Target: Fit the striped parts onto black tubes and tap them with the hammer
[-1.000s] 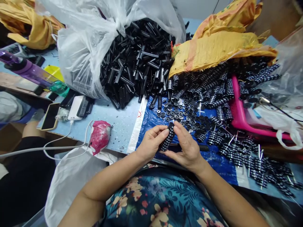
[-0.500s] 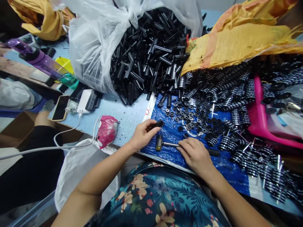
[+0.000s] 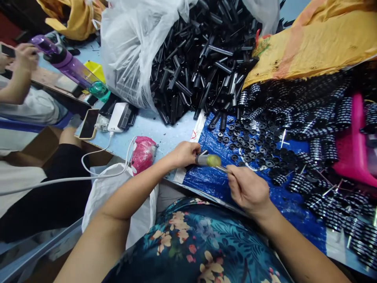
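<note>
My right hand [image 3: 249, 188] is wrapped round a small hammer [image 3: 212, 160], its head raised and smeared by motion, with a yellow face. My left hand [image 3: 186, 153] is closed on a short black part [image 3: 203, 153], mostly hidden behind the hammer head. Both hands are over a blue plastic sheet [image 3: 203, 179] at the table's front. Small black discs [image 3: 251, 143] lie scattered beyond my right hand. Behind them is a heap of black tubes [image 3: 191, 74] spilling out of a clear plastic bag [image 3: 129, 55].
Stacks of ridged black discs [image 3: 316, 149] and a pink basket [image 3: 357, 137] stand on the right. A yellow sack [image 3: 309, 51] lies behind. Leftward are a pink bundle [image 3: 143, 154], white charger [image 3: 119, 118], phone [image 3: 88, 124], purple bottle [image 3: 67, 67] and another person's hand [image 3: 27, 55].
My right hand has taken hold of the hammer and lifted it off the sheet towards my left hand. Another person's arm has come into view at the left. The view has shifted.
</note>
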A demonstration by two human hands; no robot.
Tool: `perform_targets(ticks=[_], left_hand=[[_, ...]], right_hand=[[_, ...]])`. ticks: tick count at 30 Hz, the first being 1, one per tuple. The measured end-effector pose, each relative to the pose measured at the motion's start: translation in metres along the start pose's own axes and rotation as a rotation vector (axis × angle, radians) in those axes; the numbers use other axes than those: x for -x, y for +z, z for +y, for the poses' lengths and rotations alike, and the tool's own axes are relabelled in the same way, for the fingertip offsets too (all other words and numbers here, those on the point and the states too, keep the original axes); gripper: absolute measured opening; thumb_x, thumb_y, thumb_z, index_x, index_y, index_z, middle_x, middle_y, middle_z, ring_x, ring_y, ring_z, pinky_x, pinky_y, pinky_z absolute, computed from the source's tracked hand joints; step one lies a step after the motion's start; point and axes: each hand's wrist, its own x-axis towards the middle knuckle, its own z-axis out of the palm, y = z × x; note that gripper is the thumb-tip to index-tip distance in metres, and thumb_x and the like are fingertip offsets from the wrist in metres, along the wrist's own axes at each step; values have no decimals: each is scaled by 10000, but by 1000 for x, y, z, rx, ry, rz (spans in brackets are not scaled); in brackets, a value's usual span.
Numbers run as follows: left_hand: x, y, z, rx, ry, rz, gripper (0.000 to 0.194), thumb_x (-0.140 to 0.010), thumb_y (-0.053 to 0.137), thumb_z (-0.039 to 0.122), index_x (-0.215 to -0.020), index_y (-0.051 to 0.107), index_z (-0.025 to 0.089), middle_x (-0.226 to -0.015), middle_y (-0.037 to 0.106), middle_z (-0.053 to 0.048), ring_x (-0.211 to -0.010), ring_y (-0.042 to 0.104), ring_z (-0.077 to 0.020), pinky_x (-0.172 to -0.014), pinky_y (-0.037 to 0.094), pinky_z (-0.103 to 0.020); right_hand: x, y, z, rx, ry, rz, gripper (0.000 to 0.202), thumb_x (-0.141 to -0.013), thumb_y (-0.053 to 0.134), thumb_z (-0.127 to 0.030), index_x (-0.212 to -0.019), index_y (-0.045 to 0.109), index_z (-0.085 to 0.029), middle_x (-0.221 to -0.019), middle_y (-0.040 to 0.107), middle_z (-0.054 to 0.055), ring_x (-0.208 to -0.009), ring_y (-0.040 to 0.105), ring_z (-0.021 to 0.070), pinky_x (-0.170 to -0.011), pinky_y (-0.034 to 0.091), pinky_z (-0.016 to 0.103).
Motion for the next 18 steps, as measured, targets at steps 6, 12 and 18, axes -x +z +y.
perform_targets(ticks=[6, 12, 18], left_hand=[[-11, 2, 7, -28, -41, -18, 322, -635, 841, 314, -673, 550, 184, -564, 485, 73, -561, 376, -105, -575, 226, -264], [43, -32, 11, -43, -16, -83, 146, -767, 703, 223, -719, 574, 174, -617, 492, 50, -578, 392, -106, -554, 248, -246], [132, -102, -13, -31, -153, -544, 340, -616, 863, 352, -879, 729, 183, -626, 591, 43, -548, 468, -117, -513, 316, -222]], right_hand=[[3, 13, -17, -24, -128, -189, 205, -993, 545, -184, -1185, 587, -124, -759, 654, 54, -664, 593, 183, -629, 472, 312], [26, -1, 6, -138, -79, -86, 322, -947, 607, -122, -1267, 576, -117, -919, 706, 100, -801, 644, 196, -753, 519, 319], [45, -11, 33, 21, 58, -207, 143, -941, 662, -256, -1052, 685, -168, -946, 700, 94, -857, 644, 223, -787, 524, 363]])
